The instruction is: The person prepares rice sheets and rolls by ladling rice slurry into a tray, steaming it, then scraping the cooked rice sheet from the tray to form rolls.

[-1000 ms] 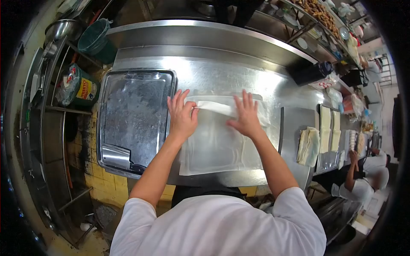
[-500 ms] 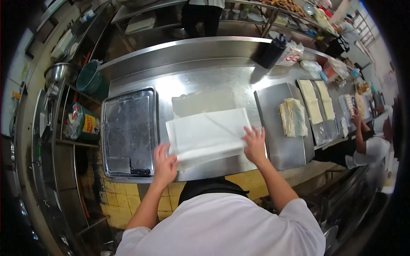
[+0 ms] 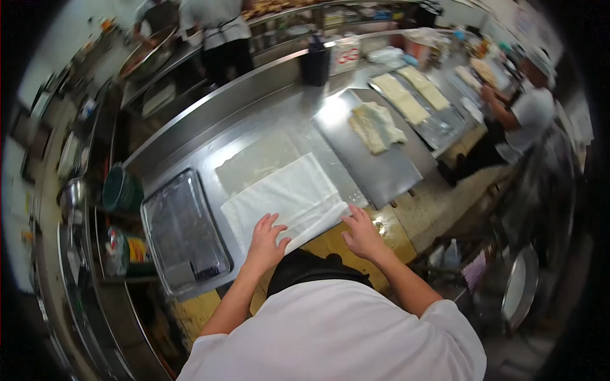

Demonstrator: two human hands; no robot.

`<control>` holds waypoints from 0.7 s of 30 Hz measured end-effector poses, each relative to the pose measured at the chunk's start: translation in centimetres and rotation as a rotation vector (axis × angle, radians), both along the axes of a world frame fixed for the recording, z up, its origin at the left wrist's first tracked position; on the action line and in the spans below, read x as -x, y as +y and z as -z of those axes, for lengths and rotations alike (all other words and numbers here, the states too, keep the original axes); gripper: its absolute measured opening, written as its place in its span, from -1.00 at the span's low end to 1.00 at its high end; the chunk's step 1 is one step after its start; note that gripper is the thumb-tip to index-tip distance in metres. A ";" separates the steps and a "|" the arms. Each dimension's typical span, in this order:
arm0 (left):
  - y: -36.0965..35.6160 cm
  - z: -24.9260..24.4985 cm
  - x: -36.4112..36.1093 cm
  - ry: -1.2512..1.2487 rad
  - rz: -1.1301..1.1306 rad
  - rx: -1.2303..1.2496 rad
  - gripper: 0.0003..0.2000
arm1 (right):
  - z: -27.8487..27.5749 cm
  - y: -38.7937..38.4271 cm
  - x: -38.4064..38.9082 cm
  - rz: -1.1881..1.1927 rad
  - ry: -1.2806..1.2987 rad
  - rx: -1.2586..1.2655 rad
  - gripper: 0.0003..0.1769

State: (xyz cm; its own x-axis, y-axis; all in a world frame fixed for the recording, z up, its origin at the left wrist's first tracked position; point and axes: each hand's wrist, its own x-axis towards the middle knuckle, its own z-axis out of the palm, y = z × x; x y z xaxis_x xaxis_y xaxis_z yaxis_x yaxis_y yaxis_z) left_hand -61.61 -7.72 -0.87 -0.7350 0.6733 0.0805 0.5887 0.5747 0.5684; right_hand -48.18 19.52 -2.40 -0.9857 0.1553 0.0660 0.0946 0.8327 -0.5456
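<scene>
A white, cloth-like sheet [image 3: 279,200] lies flat on the steel worktable [image 3: 190,155], its near edge creased. Past its far edge shows a thin, pale, wet-looking rectangular patch [image 3: 251,165]. My left hand [image 3: 267,244] rests over the sheet's near left part, fingers apart and slightly bent. At the near right corner is my right hand [image 3: 364,233], its fingertips right at the edge and the thumb held away from the fingers. Left of the sheet, a dark metal tray [image 3: 178,222] holds a broad-bladed knife with a black handle [image 3: 206,273].
On the right, a folded pale dough sheet [image 3: 376,127] lies on a steel board [image 3: 394,174]. Beyond it, a tray holds long dough strips [image 3: 400,98]. A dark container [image 3: 314,63] stands at the back. A co-worker [image 3: 530,105] works at the far right; others stand behind.
My view has swung to the right, so the table appears turned. Both hands stay at the sheet's near edge; the right one now sits at its near right corner.
</scene>
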 end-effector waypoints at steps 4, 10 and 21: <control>3.6 -0.4 -0.1 -0.001 0.290 -0.094 -0.72 | -1.9 -0.6 -4.7 0.266 0.001 -0.001 -0.51; 4.7 1.1 -2.3 -0.064 0.780 -0.106 -0.73 | -1.6 -7.9 -15.2 0.799 -0.123 0.001 -0.53; -0.6 2.0 -12.9 -0.179 1.508 -0.022 -0.77 | -2.6 -35.2 -31.0 1.630 -0.180 0.227 -0.51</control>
State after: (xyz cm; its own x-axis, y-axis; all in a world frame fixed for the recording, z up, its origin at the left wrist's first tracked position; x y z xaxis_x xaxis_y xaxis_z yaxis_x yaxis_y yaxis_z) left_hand -48.67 -8.32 -2.88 0.6179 0.7814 0.0871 0.5251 -0.4926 0.6940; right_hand -17.16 -15.68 0.24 0.2209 0.9565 -0.1905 0.8032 -0.2892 -0.5207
